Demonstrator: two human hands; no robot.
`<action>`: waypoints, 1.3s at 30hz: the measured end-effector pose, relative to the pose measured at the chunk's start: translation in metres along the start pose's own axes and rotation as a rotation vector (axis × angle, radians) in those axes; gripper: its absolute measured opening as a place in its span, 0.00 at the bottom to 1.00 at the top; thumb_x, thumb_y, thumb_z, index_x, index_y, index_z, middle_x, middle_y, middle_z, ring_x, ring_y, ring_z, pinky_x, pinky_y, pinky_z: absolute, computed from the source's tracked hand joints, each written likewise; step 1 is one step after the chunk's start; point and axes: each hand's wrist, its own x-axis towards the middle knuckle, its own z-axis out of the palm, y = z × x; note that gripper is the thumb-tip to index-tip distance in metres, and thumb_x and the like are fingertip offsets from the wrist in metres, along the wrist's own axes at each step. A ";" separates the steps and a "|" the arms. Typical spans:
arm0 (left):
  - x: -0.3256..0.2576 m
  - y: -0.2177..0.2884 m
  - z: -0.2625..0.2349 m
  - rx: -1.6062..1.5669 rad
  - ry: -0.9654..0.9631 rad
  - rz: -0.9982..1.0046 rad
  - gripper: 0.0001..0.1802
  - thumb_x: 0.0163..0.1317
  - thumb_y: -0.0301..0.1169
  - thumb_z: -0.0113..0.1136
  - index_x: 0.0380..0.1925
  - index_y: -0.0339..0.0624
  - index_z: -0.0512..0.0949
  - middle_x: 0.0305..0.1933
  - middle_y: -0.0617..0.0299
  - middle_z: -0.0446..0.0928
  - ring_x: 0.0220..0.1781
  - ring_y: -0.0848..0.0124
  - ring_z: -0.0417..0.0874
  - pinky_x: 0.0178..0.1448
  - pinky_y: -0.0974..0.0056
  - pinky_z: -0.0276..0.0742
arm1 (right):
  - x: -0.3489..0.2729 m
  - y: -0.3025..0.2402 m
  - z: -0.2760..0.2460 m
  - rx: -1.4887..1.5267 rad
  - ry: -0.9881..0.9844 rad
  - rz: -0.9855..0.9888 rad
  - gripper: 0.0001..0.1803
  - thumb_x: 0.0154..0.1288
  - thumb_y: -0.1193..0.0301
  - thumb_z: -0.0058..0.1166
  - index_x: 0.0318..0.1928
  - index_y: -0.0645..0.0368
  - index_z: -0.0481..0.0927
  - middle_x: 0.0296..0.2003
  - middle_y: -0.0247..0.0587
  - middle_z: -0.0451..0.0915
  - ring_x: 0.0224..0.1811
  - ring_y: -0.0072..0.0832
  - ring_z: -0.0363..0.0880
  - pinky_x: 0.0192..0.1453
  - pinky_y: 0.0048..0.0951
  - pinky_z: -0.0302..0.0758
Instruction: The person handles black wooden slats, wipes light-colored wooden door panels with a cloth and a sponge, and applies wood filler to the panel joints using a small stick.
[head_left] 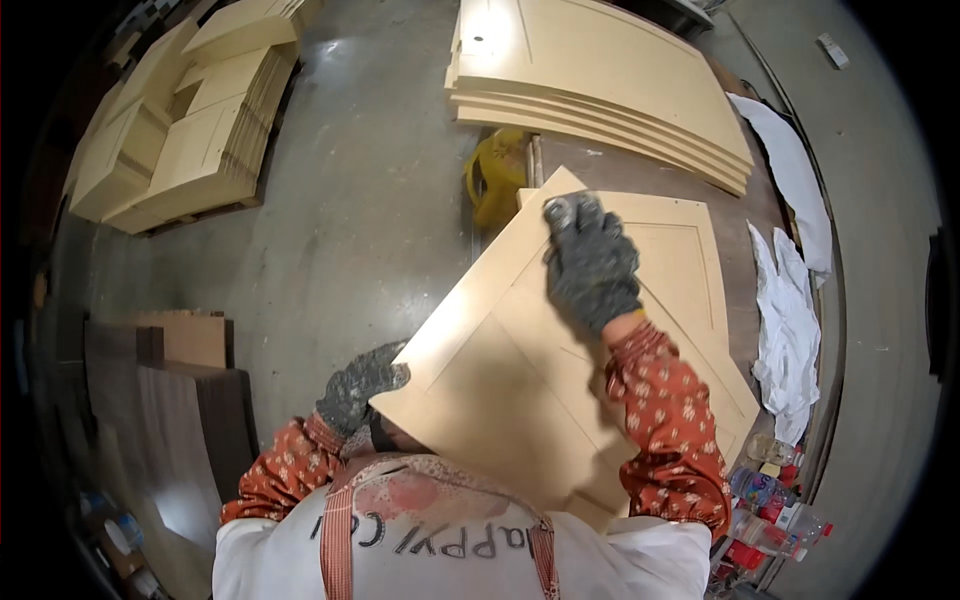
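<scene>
In front of me lies a cream-coloured door panel [480, 370] with fine grooved lines, turned at a slant. Another cream panel [690, 240] with a grooved frame shows beneath it. My left hand [362, 385], in a dark grey work glove, grips the slanted panel at its left corner, fingers partly hidden by the edge. My right hand [592, 258], in a matching worn glove, is pressed on the panel's upper part, near its far corner. Its fingers are curled, and whatever lies under them, if anything, is hidden.
A stack of cream panels [600, 80] lies on the far end of the table. White crumpled cloth [785, 330] and plastic bottles [775, 500] line its right side. A yellow plastic container [493, 180] stands beyond. Further stacks, cream [200, 130] and dark brown [175, 430], stand left.
</scene>
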 end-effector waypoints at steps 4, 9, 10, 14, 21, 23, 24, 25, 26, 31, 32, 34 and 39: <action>0.008 -0.005 -0.007 0.043 0.013 0.078 0.29 0.58 0.36 0.59 0.57 0.31 0.67 0.55 0.54 0.73 0.54 0.67 0.73 0.61 0.65 0.65 | -0.030 -0.032 0.023 -0.130 0.176 -0.257 0.20 0.57 0.69 0.44 0.51 0.59 0.71 0.48 0.57 0.70 0.46 0.49 0.70 0.49 0.50 0.68; 0.005 -0.028 -0.030 0.176 0.088 0.123 0.26 0.59 0.35 0.58 0.56 0.33 0.70 0.52 0.57 0.75 0.51 0.70 0.75 0.57 0.66 0.69 | -0.101 -0.121 0.016 0.178 0.047 -0.318 0.23 0.60 0.71 0.42 0.56 0.63 0.67 0.54 0.66 0.65 0.52 0.53 0.67 0.56 0.49 0.64; 0.006 -0.031 -0.034 0.239 0.077 0.166 0.25 0.60 0.35 0.58 0.55 0.33 0.70 0.52 0.57 0.75 0.51 0.70 0.75 0.57 0.66 0.69 | -0.088 -0.098 0.019 0.045 -0.066 -0.420 0.22 0.60 0.72 0.42 0.56 0.63 0.66 0.54 0.68 0.65 0.50 0.54 0.68 0.53 0.50 0.67; 0.003 -0.029 -0.035 0.679 -0.067 0.631 0.21 0.62 0.30 0.56 0.54 0.34 0.71 0.54 0.54 0.75 0.53 0.67 0.76 0.59 0.65 0.69 | -0.062 -0.075 0.006 0.311 -0.080 -0.195 0.19 0.61 0.72 0.42 0.52 0.63 0.67 0.54 0.63 0.67 0.49 0.53 0.69 0.52 0.49 0.67; 0.001 -0.026 -0.042 0.795 -0.063 0.598 0.19 0.65 0.28 0.52 0.56 0.35 0.70 0.56 0.54 0.74 0.55 0.69 0.74 0.60 0.66 0.68 | -0.067 -0.086 -0.006 0.056 -0.056 -0.134 0.25 0.54 0.66 0.54 0.54 0.56 0.71 0.55 0.59 0.66 0.55 0.60 0.67 0.53 0.51 0.70; 0.010 -0.031 -0.047 0.655 -0.050 0.413 0.20 0.66 0.30 0.51 0.56 0.35 0.70 0.55 0.55 0.74 0.54 0.71 0.73 0.61 0.68 0.67 | -0.078 -0.109 0.002 0.008 -0.116 -0.064 0.25 0.53 0.66 0.54 0.54 0.56 0.70 0.54 0.59 0.66 0.53 0.59 0.67 0.51 0.51 0.71; 0.012 -0.032 -0.046 0.511 -0.017 0.220 0.20 0.66 0.31 0.51 0.56 0.34 0.70 0.54 0.57 0.75 0.54 0.72 0.73 0.61 0.69 0.66 | -0.082 -0.122 0.001 -0.029 -0.184 -0.010 0.26 0.51 0.67 0.55 0.53 0.56 0.70 0.54 0.59 0.67 0.51 0.59 0.68 0.50 0.51 0.71; 0.012 -0.029 -0.043 0.410 -0.006 0.160 0.21 0.66 0.32 0.52 0.57 0.34 0.69 0.55 0.57 0.74 0.55 0.72 0.72 0.62 0.69 0.65 | -0.087 -0.128 -0.008 0.013 -0.243 -0.087 0.27 0.50 0.68 0.54 0.54 0.57 0.70 0.54 0.61 0.66 0.50 0.58 0.68 0.51 0.51 0.70; 0.011 -0.027 -0.041 0.407 -0.008 0.157 0.21 0.66 0.32 0.52 0.57 0.34 0.69 0.55 0.57 0.74 0.55 0.72 0.72 0.62 0.69 0.65 | -0.084 -0.126 -0.009 0.012 -0.247 -0.085 0.27 0.50 0.68 0.54 0.54 0.57 0.70 0.54 0.61 0.66 0.50 0.58 0.68 0.51 0.51 0.70; -0.003 -0.016 -0.043 0.791 -0.138 0.476 0.20 0.67 0.32 0.49 0.58 0.40 0.69 0.53 0.59 0.75 0.54 0.74 0.73 0.55 0.70 0.71 | -0.084 -0.132 -0.017 -0.002 -0.198 0.008 0.24 0.52 0.72 0.51 0.53 0.59 0.70 0.51 0.60 0.68 0.50 0.53 0.68 0.52 0.49 0.69; -0.002 -0.019 -0.048 0.786 -0.143 0.477 0.20 0.67 0.32 0.49 0.58 0.40 0.69 0.53 0.59 0.75 0.54 0.74 0.73 0.55 0.70 0.71 | -0.092 -0.147 -0.017 -0.001 -0.330 0.003 0.23 0.53 0.74 0.48 0.53 0.59 0.69 0.51 0.60 0.69 0.49 0.49 0.69 0.51 0.47 0.69; -0.003 -0.025 -0.058 0.439 -0.111 0.164 0.20 0.67 0.31 0.50 0.58 0.43 0.69 0.51 0.62 0.76 0.53 0.75 0.73 0.51 0.71 0.74 | -0.108 -0.156 0.000 0.022 -0.034 -0.072 0.21 0.54 0.73 0.50 0.51 0.58 0.71 0.44 0.56 0.71 0.45 0.43 0.71 0.44 0.41 0.72; -0.004 -0.010 -0.058 0.285 -0.181 -0.065 0.22 0.65 0.32 0.52 0.58 0.40 0.69 0.50 0.62 0.75 0.51 0.74 0.75 0.51 0.71 0.75 | -0.101 -0.164 -0.016 0.178 -0.254 0.179 0.27 0.51 0.69 0.52 0.55 0.56 0.70 0.54 0.63 0.64 0.53 0.60 0.65 0.55 0.54 0.66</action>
